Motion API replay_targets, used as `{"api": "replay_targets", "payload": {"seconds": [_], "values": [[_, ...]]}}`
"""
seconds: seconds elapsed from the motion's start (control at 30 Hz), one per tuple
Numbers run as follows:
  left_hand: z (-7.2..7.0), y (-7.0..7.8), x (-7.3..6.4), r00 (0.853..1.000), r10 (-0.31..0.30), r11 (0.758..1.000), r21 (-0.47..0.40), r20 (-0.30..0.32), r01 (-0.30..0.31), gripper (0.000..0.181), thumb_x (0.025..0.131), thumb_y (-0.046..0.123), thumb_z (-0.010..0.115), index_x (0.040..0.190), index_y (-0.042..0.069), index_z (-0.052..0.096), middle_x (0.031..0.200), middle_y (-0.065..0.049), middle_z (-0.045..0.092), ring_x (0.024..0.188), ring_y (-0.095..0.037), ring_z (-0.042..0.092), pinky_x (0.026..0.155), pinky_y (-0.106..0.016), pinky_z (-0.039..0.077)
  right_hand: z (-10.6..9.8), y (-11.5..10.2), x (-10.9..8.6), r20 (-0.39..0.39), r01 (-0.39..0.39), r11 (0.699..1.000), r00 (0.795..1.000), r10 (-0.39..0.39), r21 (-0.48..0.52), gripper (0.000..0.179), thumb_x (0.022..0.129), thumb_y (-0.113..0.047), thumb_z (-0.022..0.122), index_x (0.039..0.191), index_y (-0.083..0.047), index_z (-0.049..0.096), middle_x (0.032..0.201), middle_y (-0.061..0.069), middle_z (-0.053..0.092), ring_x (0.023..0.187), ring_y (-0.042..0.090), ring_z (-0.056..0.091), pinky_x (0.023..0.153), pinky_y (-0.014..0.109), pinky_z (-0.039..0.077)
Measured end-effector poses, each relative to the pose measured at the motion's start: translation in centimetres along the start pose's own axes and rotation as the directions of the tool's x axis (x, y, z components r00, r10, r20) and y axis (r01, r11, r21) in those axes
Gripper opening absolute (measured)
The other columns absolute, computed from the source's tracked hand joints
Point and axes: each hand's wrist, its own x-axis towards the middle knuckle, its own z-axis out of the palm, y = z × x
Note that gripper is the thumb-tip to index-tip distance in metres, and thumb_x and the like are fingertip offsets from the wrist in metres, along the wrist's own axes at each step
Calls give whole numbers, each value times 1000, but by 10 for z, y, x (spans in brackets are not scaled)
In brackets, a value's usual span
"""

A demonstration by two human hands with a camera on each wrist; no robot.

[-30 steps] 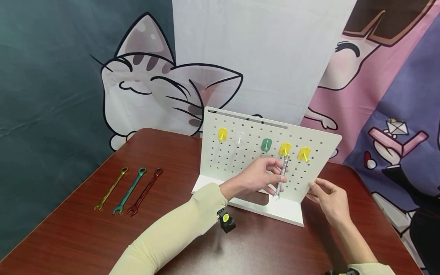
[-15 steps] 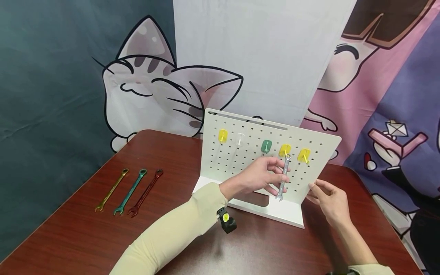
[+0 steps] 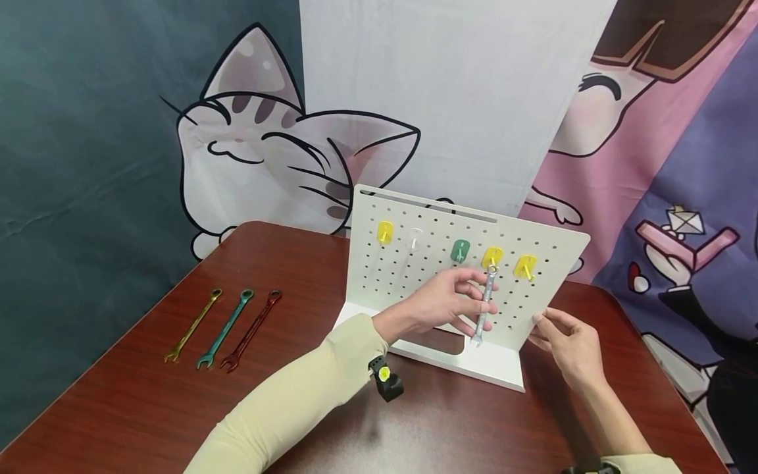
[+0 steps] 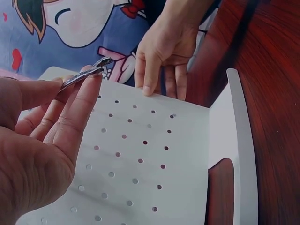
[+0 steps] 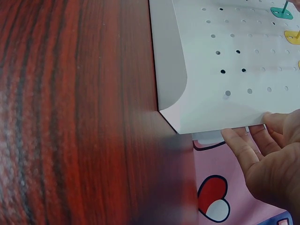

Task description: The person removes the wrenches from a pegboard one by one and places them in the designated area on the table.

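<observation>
My left hand (image 3: 447,301) pinches a silver combination wrench (image 3: 486,301) between thumb and fingers, its ring end uppermost and its open end pointing down. That ring overlaps the lower part of a yellow hook (image 3: 492,255), second from the right on the white pegboard (image 3: 379,270). Whether the ring is around the peg, I cannot tell. In the left wrist view the wrench (image 4: 86,75) appears edge-on in the fingers. At the board's right edge, my right hand (image 3: 571,349) grips the panel, thumb in front; the right wrist view shows this hand (image 5: 276,159) at the edge too.
Left on the wooden table (image 3: 450,434) lie a gold wrench (image 3: 194,326), a teal wrench (image 3: 226,329) and a red wrench (image 3: 252,330). The board also bears another yellow hook (image 3: 385,232), a clear hook (image 3: 414,241), a green hook (image 3: 460,251) and a rightmost yellow hook (image 3: 525,266).
The silver wrench shifted slightly right, away from the yellow hook's peg, then back left against it, my left hand moving along. My right hand keeps its grip on the board's edge.
</observation>
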Motion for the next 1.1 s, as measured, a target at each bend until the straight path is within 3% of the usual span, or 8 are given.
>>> {"api": "replay_targets", "payload": {"seconds": [0.33, 0.53, 0.7, 0.8, 1.0, 1.1], "values": [[-10, -4, -5, 1000, -13, 1000, 10, -20, 14, 42, 99, -5, 68, 140, -4, 58, 99, -12, 75, 80, -22, 79, 66, -43, 67, 0, 1, 3, -3, 1, 1000, 1000, -1, -17, 42, 102, -19, 72, 132, 9, 63, 90, -21, 75, 79, 3, 77, 73, 22, 64], [-17, -7, -12, 1000, -25, 1000, 7, -18, 25, 41, 100, -6, 66, 140, -5, 56, 97, -8, 73, 79, -17, 77, 67, -41, 68, 0, 1, 1, 0, 5, 1000, 1000, -5, -3, 39, 101, -18, 73, 130, 7, 64, 90, -20, 75, 79, 3, 77, 73, 22, 65], [-24, -11, -17, 1000, -17, 1000, 12, -22, 18, 43, 100, -6, 65, 142, -7, 55, 104, -23, 73, 78, -17, 76, 67, -40, 68, 0, 1, 1, 3, -1, 997, 1000, 1, 81, 25, 99, -15, 75, 120, -2, 71, 89, -17, 77, 77, 6, 78, 72, 23, 65], [-29, -15, -20, 999, -13, 1000, 16, -35, 14, 42, 100, -6, 65, 141, -9, 55, 104, -23, 73, 80, -20, 77, 67, -42, 68, 0, 2, 1, 5, 2, 995, 1000, -3, 103, 17, 99, -13, 75, 115, -8, 73, 88, -16, 77, 77, 7, 78, 72, 24, 65], [-39, -22, -29, 997, -34, 999, 27, -63, 36, 42, 100, -6, 66, 141, -8, 55, 99, -11, 74, 102, -52, 74, 75, -53, 67, 0, 2, 0, 5, 12, 993, 1000, -13, 115, 14, 98, -13, 76, 112, -10, 75, 89, -15, 77, 77, 7, 79, 72, 25, 65], [-42, -24, -33, 997, -49, 999, 15, -67, 50, 43, 100, -6, 66, 141, -8, 55, 99, -9, 74, 108, -57, 70, 76, -52, 67, 0, 2, -1, 4, 19, 993, 1000, -19, 112, 12, 98, -14, 76, 110, -13, 76, 89, -16, 78, 77, 7, 79, 72, 25, 65]]}}
